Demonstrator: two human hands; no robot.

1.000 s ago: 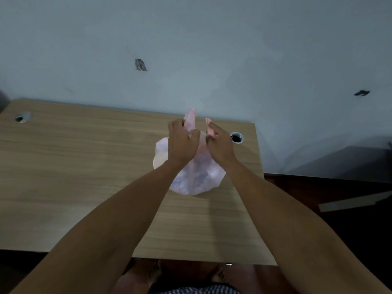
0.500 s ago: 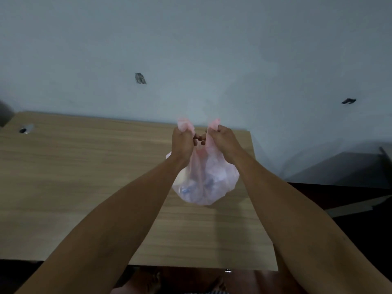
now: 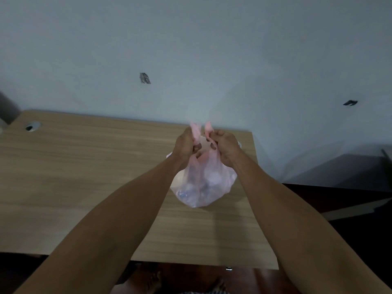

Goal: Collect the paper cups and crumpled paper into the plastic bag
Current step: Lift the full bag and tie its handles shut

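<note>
Your left hand (image 3: 186, 146) and right hand (image 3: 225, 145) each clench one handle of the plastic bag (image 3: 202, 183); thin, translucent pink, bulging, it hangs beneath them above the wood-grain counter (image 3: 84, 177).

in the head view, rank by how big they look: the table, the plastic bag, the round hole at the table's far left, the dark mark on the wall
1. table
2. plastic bag
3. dark mark on the wall and round hole: look alike, so unranked.

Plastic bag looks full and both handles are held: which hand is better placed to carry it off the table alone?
Probably the right hand. It grips its handle of the plastic bag nearer the table's open right edge. The left hand grips the other handle equally firmly, so the margin is small.
</note>
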